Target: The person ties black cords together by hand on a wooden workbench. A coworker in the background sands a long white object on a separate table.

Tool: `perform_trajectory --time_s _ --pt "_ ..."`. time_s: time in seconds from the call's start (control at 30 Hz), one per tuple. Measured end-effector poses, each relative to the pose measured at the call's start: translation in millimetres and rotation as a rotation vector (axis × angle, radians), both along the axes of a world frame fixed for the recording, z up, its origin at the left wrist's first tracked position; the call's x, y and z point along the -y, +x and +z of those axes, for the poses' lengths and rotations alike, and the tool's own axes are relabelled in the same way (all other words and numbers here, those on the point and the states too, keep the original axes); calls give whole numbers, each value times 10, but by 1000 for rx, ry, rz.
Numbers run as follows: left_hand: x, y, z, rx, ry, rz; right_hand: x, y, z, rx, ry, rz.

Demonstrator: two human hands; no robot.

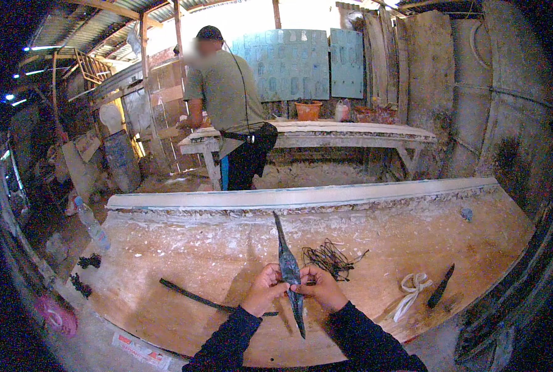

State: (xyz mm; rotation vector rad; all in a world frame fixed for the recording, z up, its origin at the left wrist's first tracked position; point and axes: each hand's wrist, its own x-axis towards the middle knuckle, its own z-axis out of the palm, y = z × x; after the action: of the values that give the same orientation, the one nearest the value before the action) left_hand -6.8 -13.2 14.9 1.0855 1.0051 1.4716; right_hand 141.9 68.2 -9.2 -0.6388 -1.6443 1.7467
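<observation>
Both hands meet over the wooden table (183, 248), pinching a black strip (288, 265) that is wide in the middle and tapers to both ends. My left hand (265, 292) grips its left edge, and my right hand (320, 290) grips the right edge close beside it. The far tip points away from me and the near end hangs between my wrists. A longer, narrow black band (196, 294) lies on the table, partly behind my left wrist. Just beyond my right hand is a tangle of thin black strings (331, 259).
A looped white cord (411, 294) and a dark pointed object (441, 286) lie at the right. Black clumps (81, 285) and a plastic bottle (92, 224) are on the left. A long pale moulding (301, 194) borders the far edge. Another person (227, 93) stands by a bench (351, 133).
</observation>
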Motion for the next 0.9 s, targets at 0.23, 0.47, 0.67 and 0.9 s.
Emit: perform_trajectory --time_s 0.23,0.47,0.67,0.9 --pt "-11 14 0 -101 87 68 7 -5 20 -48 136 -94" --pt "9 -18 32 -314 101 215 64 12 152 -57 85 -60" --pt "5 -79 38 -166 37 232 112 63 230 12 -89 79" --pt "-66 -19 -153 -95 13 90 -11 8 -1 -3 115 -52"
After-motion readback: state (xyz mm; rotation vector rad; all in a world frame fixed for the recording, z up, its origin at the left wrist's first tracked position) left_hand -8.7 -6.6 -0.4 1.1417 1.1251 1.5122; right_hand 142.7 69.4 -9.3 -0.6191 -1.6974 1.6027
